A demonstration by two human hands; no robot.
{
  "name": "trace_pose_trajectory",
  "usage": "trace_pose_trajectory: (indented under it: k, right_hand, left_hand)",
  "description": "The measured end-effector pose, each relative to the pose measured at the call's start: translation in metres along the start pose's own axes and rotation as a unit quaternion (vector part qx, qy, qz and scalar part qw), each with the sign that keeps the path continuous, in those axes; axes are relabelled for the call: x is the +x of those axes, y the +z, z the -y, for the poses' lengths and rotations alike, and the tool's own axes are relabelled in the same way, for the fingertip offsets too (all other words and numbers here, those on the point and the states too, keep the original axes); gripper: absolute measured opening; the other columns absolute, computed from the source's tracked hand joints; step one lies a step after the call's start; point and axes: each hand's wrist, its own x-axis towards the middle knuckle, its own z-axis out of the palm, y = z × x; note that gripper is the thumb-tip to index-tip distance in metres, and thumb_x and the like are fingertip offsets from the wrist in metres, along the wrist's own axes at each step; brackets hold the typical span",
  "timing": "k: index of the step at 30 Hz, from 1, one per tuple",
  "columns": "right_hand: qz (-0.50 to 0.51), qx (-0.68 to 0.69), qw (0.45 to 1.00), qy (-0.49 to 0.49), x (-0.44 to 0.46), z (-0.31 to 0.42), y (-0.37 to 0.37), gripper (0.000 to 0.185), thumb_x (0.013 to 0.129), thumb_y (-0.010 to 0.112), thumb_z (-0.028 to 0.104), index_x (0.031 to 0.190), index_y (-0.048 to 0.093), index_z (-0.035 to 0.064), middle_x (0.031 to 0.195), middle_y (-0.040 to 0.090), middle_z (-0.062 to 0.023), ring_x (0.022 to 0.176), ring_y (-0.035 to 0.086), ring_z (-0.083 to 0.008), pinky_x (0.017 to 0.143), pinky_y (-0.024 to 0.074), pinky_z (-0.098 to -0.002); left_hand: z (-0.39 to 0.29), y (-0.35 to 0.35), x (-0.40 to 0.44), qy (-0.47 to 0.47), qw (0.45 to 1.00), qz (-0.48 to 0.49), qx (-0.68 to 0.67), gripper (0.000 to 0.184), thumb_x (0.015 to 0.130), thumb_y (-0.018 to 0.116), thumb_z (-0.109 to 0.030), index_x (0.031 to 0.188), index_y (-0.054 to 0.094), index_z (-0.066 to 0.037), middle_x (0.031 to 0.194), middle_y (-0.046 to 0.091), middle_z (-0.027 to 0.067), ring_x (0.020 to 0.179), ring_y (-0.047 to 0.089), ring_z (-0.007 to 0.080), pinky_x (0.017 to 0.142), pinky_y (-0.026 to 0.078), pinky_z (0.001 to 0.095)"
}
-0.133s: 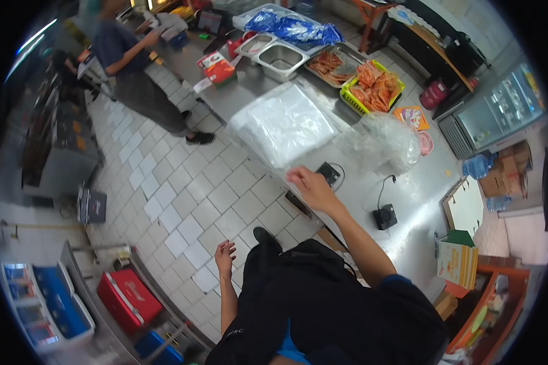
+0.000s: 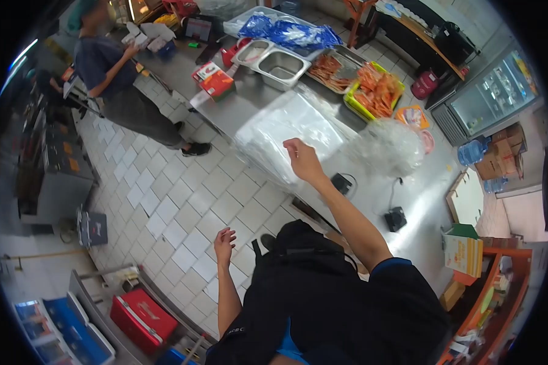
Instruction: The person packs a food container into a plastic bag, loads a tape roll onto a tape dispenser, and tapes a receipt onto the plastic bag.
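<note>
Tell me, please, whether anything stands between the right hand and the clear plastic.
Nothing visible does: the right hand appears over the plastic, though contact is unclear. One black device sits to the side, not in between.

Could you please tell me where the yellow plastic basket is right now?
In the head view, the yellow plastic basket is above and right of centre, on the long steel table, just right of the shallow metal tray.

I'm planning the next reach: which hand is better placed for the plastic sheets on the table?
Probably the right: the right hand appears over the plastic sheets, while the left hand is off the table, above the floor tiles.
</note>
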Motion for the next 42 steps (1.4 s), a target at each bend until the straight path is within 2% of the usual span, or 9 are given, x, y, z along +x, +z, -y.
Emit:
trace_pose_trajectory:
  k: [6, 10, 13, 19, 27, 31, 33, 38, 42]
  right_hand:
    - [-0.031, 0.107, 0.993, 0.037, 0.131, 0.023, 0.058, 0.035, 0.091, 0.068, 0.022, 0.119, 0.059, 0.0014, 0.103, 0.072, -0.0172, 0.098, 0.07, -0.0279, 0.087, 0.0545, -0.0379]
    - [-0.11, -0.081, 0.985, -0.102, 0.255, 0.014, 0.147, 0.072, 0.075, 0.082, 0.029, 0.133, 0.047, 0.0026, 0.133, 0.054, -0.0212, 0.127, 0.05, -0.0356, 0.099, 0.0465, -0.0473]
    - [-0.154, -0.216, 0.964, -0.027, 0.321, 0.049, 0.173, 0.093, 0.065, 0.088, 0.034, 0.14, 0.042, 0.0059, 0.14, 0.043, -0.0252, 0.133, 0.04, -0.0397, 0.098, 0.0478, -0.0489]
    - [-0.101, -0.143, 0.98, 0.099, 0.372, 0.057, 0.191, 0.107, 0.051, 0.09, 0.024, 0.143, 0.037, 0.0088, 0.124, 0.046, -0.0223, 0.122, 0.043, -0.0416, 0.092, 0.0509, -0.053]
    - [-0.103, -0.134, 0.98, 0.102, 0.412, 0.086, 0.226, 0.095, 0.047, 0.086, 0.018, 0.133, 0.048, 0.0133, 0.129, 0.047, -0.0172, 0.129, 0.042, -0.0379, 0.095, 0.0516, -0.0481]
    - [-0.103, -0.158, 0.98, 0.054, 0.433, 0.077, 0.24, 0.092, 0.05, 0.09, 0.016, 0.133, 0.05, 0.0166, 0.14, 0.043, -0.0138, 0.135, 0.039, -0.0358, 0.106, 0.0396, -0.0517]
    - [-0.164, -0.203, 0.965, 0.0, 0.412, 0.085, 0.233, 0.08, 0.061, 0.087, 0.018, 0.133, 0.052, 0.0143, 0.14, 0.047, -0.0152, 0.133, 0.042, -0.0356, 0.108, 0.0371, -0.0505]
    - [-0.381, -0.187, 0.865, 0.266, 0.26, 0.058, 0.172, 0.022, 0.093, 0.063, 0.011, 0.115, 0.066, 0.0053, 0.114, 0.067, -0.0134, 0.109, 0.063, -0.0316, 0.096, 0.0481, -0.0421]
    - [-0.434, -0.266, 0.816, 0.275, 0.17, 0.022, 0.117, 0.02, 0.098, 0.054, 0.008, 0.114, 0.067, 0.0046, 0.108, 0.071, -0.0139, 0.099, 0.068, -0.0301, 0.088, 0.0529, -0.0394]
  left_hand:
    - [-0.094, 0.003, 0.152, 0.047, 0.995, 0.079, 0.039, 0.036, 0.102, 0.054, -0.032, 0.13, 0.058, -0.009, 0.116, 0.071, 0.009, 0.102, 0.068, 0.0209, 0.078, 0.053, 0.0348]
    - [-0.124, -0.007, 0.211, 0.059, 0.989, 0.081, 0.106, 0.028, 0.101, 0.058, -0.025, 0.121, 0.064, -0.006, 0.11, 0.073, 0.0085, 0.096, 0.069, 0.0185, 0.077, 0.054, 0.0332]
    - [-0.204, 0.0, 0.25, 0.294, 0.928, 0.085, 0.21, 0.02, 0.097, 0.063, -0.018, 0.108, 0.069, -0.002, 0.104, 0.073, 0.0127, 0.094, 0.07, 0.0251, 0.082, 0.053, 0.0354]
    - [-0.379, 0.05, 0.362, 0.535, 0.772, 0.018, 0.341, 0.047, 0.091, 0.063, -0.018, 0.134, 0.052, -0.003, 0.135, 0.053, 0.0179, 0.125, 0.046, 0.0392, 0.104, 0.038, 0.045]
    - [-0.365, 0.065, 0.392, 0.513, 0.665, 0.204, 0.503, 0.054, 0.081, 0.07, -0.031, 0.128, 0.058, -0.007, 0.14, 0.05, 0.0162, 0.126, 0.043, 0.0381, 0.091, 0.033, 0.0565]
    - [-0.383, 0.06, 0.384, 0.556, 0.641, 0.294, 0.44, 0.052, 0.078, 0.069, -0.028, 0.126, 0.059, -0.009, 0.13, 0.052, 0.0131, 0.127, 0.041, 0.0353, 0.091, 0.031, 0.0574]
    - [-0.385, 0.054, 0.385, 0.548, 0.643, 0.311, 0.435, 0.056, 0.08, 0.071, -0.029, 0.13, 0.057, -0.01, 0.129, 0.052, 0.0118, 0.125, 0.042, 0.0336, 0.093, 0.03, 0.056]
    - [-0.405, 0.055, 0.4, 0.535, 0.679, 0.358, 0.353, 0.042, 0.088, 0.068, -0.027, 0.127, 0.06, -0.012, 0.131, 0.053, 0.0058, 0.118, 0.047, 0.028, 0.091, 0.032, 0.0485]
    - [-0.421, 0.065, 0.4, 0.575, 0.686, 0.35, 0.275, 0.039, 0.087, 0.069, -0.021, 0.124, 0.061, -0.013, 0.126, 0.056, 0.0033, 0.114, 0.05, 0.0263, 0.09, 0.034, 0.0454]
